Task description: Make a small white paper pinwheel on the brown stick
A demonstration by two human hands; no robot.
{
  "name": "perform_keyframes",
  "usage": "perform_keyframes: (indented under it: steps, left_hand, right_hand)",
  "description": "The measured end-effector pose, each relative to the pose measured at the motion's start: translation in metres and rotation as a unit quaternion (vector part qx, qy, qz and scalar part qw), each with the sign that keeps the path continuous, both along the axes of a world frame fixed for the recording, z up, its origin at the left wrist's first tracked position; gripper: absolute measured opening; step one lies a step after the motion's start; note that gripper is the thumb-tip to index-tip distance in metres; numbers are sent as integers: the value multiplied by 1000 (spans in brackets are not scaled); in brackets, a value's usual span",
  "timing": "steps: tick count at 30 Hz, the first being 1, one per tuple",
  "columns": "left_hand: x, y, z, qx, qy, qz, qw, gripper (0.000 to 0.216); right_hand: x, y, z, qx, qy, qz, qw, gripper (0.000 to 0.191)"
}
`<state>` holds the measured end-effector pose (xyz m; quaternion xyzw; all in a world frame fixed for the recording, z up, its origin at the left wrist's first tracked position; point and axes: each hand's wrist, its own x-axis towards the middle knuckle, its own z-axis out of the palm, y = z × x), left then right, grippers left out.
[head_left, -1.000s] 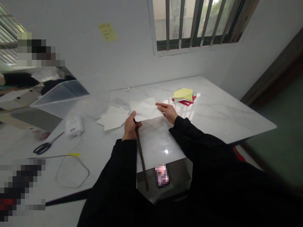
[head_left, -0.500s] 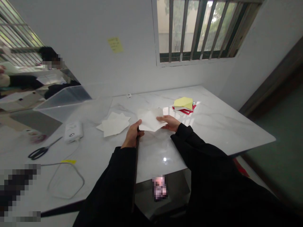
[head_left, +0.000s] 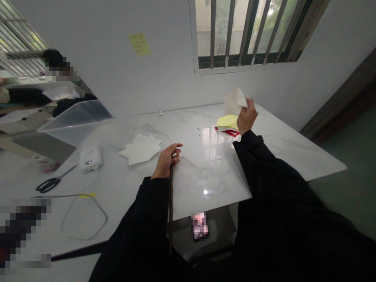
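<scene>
My right hand is closed on a white sheet of paper, perhaps an envelope, raised over the far right of the table. Just under it lies a small pile with a yellow paper on top and red and white ones beneath. My left hand rests low over the middle of the table, its index finger stretched out and the others loosely bent, no paper in it. To its left is a loose stack of white papers. Several tiny shiny bits lie between the hands.
Scissors, a white power adapter and a looped cable are on the left of the marble-patterned table. A clear plastic box stands behind them. A phone lies below the table's front edge. Another person sits far left.
My right hand has carried the white paper from the middle to the right and up, over the coloured pile. The left hand has let go of it and stayed nearly in place.
</scene>
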<state>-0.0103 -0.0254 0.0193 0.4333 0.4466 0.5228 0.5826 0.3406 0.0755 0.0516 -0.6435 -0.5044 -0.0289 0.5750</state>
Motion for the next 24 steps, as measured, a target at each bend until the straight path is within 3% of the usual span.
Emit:
perform_keyframes:
  steps: [2, 4, 6, 9, 11, 14, 17, 20, 22, 23, 24]
  left_hand:
    - [1, -1, 1, 0, 2, 2, 1000, 36]
    - [3, -2, 3, -2, 9, 1, 1000, 36]
    - [4, -3, 4, -4, 20, -3, 1000, 36]
    - [4, -3, 2, 4, 23, -10, 1000, 37]
    - [4, -2, 0, 10, 16, -13, 1000, 37]
    - [4, 0, -1, 15, 5, -14, 1000, 36]
    - [5, 1, 1, 9, 3, -8, 1000, 35]
    - [5, 2, 1, 4, 3, -6, 1000, 35]
    - [5, 3, -1, 4, 8, -6, 1000, 35]
    - [5, 3, -2, 4, 11, -6, 1000, 36]
    - [4, 4, -3, 6, 14, -5, 1000, 36]
  right_hand:
    - [20, 10, -1, -13, -140, 1, 990, 58]
    - [28, 16, -16, -50, -222, 17, 974, 59]
    - [28, 19, -42, -141, -264, 77, 951, 55]
    - [25, 17, -78, -321, -275, 180, 888, 56]
    - [24, 14, -89, -350, -271, 183, 878, 67]
    - [21, 9, -82, -283, -268, 134, 911, 69]
    - [4, -8, -57, -185, -238, 115, 946, 51]
    - [-35, -57, -29, -155, -121, 229, 953, 33]
    - [-67, -111, -20, -185, -3, 372, 910, 36]
    - [-82, -142, -19, -213, 54, 466, 857, 38]
    - [-97, -173, -22, -266, 94, 579, 765, 39]
